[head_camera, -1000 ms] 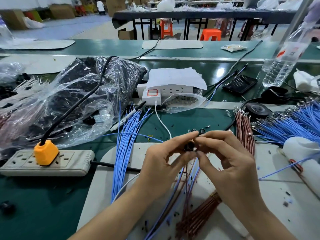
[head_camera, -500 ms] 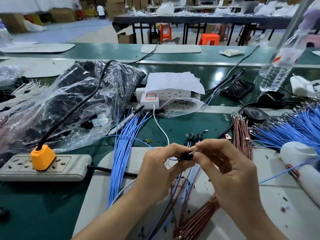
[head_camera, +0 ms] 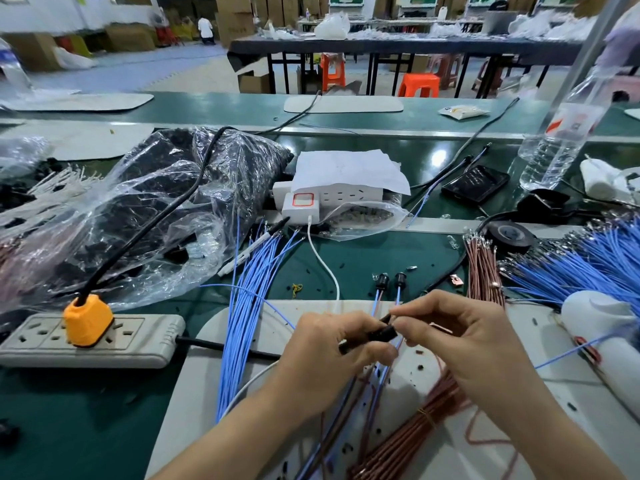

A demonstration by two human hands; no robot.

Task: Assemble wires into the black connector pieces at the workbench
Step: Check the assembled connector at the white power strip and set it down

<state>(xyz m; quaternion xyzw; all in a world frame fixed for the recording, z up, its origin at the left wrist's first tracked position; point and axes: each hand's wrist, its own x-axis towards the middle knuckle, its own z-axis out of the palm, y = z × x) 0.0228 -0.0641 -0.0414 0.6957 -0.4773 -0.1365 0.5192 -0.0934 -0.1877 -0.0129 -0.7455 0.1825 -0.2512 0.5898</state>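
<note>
A small black connector piece [head_camera: 380,333] was held just above a pale work mat [head_camera: 207,375] at the near centre of a green workbench [head_camera: 363,258], between a person's two bare hands. The left hand [head_camera: 329,358] gripped the piece with thumb and curled fingers closed around its left part. The right hand [head_camera: 464,341] pinched the piece's right end between thumb and forefinger, its other fingers loosely curled. Thin blue and brown wires [head_camera: 381,379] hung beneath the hands towards the near edge; whether they entered the held piece could not be told. Just beyond the hands, two more black connectors [head_camera: 390,280] lay side by side on the bench, each with wires trailing nearward. A bundle of blue wires [head_camera: 242,323] ran across the mat's left side, and tied copper-coloured wires [head_camera: 415,427] lay under the right wrist. More copper-coloured wires [head_camera: 481,268] and a large fan of blue wires [head_camera: 588,261] lay to the right, beside a roll of black tape [head_camera: 509,233]. To the left sat a grey power strip [head_camera: 138,344] with an orange plug [head_camera: 88,320], and beyond it a clear plastic bag of dark parts [head_camera: 156,209]. Farther back were a white socket block [head_camera: 329,199] topped with paper, a dark phone [head_camera: 474,183] and a water bottle [head_camera: 561,133].
</note>
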